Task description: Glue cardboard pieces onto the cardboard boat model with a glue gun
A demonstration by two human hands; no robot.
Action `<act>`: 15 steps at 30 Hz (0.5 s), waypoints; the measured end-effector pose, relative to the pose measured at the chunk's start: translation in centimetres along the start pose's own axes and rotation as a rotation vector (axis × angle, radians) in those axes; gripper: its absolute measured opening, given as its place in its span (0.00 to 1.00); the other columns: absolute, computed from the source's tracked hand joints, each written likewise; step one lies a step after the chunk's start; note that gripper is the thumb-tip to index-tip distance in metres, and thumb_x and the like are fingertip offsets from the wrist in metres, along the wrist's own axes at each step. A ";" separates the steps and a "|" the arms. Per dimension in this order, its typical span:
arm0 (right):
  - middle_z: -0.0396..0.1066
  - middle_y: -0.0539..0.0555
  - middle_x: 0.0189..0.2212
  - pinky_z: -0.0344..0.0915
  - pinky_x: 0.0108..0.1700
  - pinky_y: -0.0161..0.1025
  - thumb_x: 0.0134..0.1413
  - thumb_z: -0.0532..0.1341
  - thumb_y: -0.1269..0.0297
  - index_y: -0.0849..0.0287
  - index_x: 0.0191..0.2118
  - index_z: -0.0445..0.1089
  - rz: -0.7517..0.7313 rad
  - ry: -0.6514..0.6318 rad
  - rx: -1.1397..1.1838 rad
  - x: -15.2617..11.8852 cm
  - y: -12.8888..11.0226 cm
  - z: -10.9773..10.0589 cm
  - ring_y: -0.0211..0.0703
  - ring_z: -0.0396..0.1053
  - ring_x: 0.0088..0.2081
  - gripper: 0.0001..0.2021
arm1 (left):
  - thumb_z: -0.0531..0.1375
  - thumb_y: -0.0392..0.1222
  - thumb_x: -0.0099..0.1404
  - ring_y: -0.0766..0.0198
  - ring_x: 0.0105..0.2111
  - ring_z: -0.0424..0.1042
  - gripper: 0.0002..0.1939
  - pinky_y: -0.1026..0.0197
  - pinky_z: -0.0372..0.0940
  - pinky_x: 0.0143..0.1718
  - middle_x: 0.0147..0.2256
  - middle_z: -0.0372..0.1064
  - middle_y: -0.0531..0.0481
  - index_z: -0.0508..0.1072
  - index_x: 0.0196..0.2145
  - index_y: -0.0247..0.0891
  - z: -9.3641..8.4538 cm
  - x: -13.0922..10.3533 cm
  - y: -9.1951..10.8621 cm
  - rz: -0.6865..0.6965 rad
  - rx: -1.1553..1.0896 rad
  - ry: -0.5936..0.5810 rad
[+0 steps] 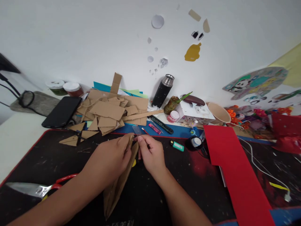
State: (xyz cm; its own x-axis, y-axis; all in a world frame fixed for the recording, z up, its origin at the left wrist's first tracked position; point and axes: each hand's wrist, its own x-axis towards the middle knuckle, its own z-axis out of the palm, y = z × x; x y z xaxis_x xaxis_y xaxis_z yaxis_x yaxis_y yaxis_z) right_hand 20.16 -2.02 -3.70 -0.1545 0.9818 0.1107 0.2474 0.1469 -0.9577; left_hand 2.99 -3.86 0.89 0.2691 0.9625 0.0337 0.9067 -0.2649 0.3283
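My left hand (109,160) is closed around a folded brown cardboard piece (119,186), which stands on edge over the dark mat and slants down toward me. At the cardboard's top end, my right hand (152,154) pinches with thumb and forefinger. Whatever small thing lies between those fingertips is too hidden to name. Both hands' fingertips nearly meet there. Red-handled scissors (44,190) lie partly open on the mat, with my left forearm across part of the handles. A small yellow bit (134,163) shows between the cardboard and my right hand.
Cardboard scraps (107,111) are heaped behind my hands, beside a black phone (62,111). A black flask (164,91), a box cutter (161,124) and a green lighter (177,146) are beyond my right hand. Red card (237,169) covers the right side.
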 end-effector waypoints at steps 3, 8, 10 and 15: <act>0.71 0.47 0.23 0.64 0.25 0.34 0.73 0.59 0.53 0.56 0.45 0.79 0.046 -0.078 0.039 0.0 -0.2 0.0 0.40 0.69 0.21 0.15 | 0.49 0.40 0.75 0.48 0.32 0.83 0.19 0.53 0.72 0.33 0.37 0.84 0.40 0.77 0.52 0.36 0.0 0.0 0.0 -0.007 0.026 0.042; 0.66 0.47 0.21 0.56 0.28 0.35 0.70 0.61 0.56 0.55 0.29 0.67 -0.061 -0.076 -0.231 -0.3 -0.4 0.4 0.39 0.63 0.23 0.16 | 0.50 0.39 0.74 0.49 0.33 0.84 0.19 0.54 0.73 0.35 0.36 0.84 0.39 0.77 0.53 0.33 -0.2 -0.2 0.2 0.006 0.058 0.113; 0.61 0.45 0.19 0.52 0.27 0.36 0.70 0.60 0.57 0.54 0.26 0.60 -0.072 -0.062 -0.269 -0.4 -0.2 0.6 0.38 0.59 0.22 0.18 | 0.50 0.37 0.73 0.49 0.32 0.83 0.19 0.54 0.73 0.34 0.34 0.83 0.40 0.77 0.52 0.32 -0.3 -0.2 0.3 0.014 0.072 0.113; 0.62 0.46 0.20 0.52 0.27 0.36 0.70 0.56 0.59 0.53 0.28 0.58 -0.076 -0.076 -0.261 -0.6 0.0 1.0 0.39 0.59 0.22 0.16 | 0.51 0.37 0.72 0.49 0.32 0.83 0.17 0.55 0.73 0.35 0.34 0.83 0.40 0.78 0.50 0.33 -0.4 -0.1 0.5 0.001 0.097 0.071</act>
State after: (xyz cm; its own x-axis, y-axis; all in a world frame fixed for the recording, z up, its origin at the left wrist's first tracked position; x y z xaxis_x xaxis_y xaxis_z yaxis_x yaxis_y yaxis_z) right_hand 19.28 -2.75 -4.00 -0.2508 0.9563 0.1502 0.4692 0.2558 -0.8452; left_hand 3.28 -4.03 1.38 0.2495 0.9629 0.1025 0.9345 -0.2672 0.2353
